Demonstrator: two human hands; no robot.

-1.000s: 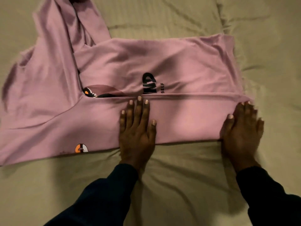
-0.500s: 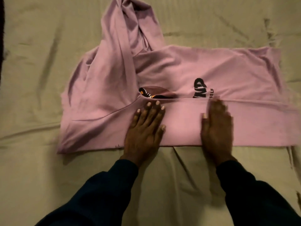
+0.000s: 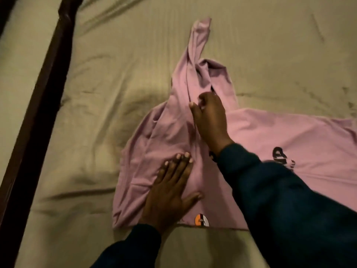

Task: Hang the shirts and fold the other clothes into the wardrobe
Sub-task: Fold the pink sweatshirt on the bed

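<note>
A pink garment (image 3: 301,136) with black lettering and a small orange print lies partly folded on the bed. Its sleeve (image 3: 199,47) trails up and away from me. My left hand (image 3: 170,192) lies flat on the near left part of the garment, fingers straight, pressing it down. My right hand (image 3: 209,117) has reached across to the bunched cloth where the sleeve meets the body, fingers curled and pinching a fold there. Both arms wear dark sleeves.
The olive-green bed sheet (image 3: 108,78) is creased around the garment. A dark wooden bed rail (image 3: 36,105) runs diagonally along the left side. The wardrobe is not in view.
My right hand left the folded edge at the right and moved up and left onto the bunched sleeve area. My left hand slid left along the garment. The view turned left.
</note>
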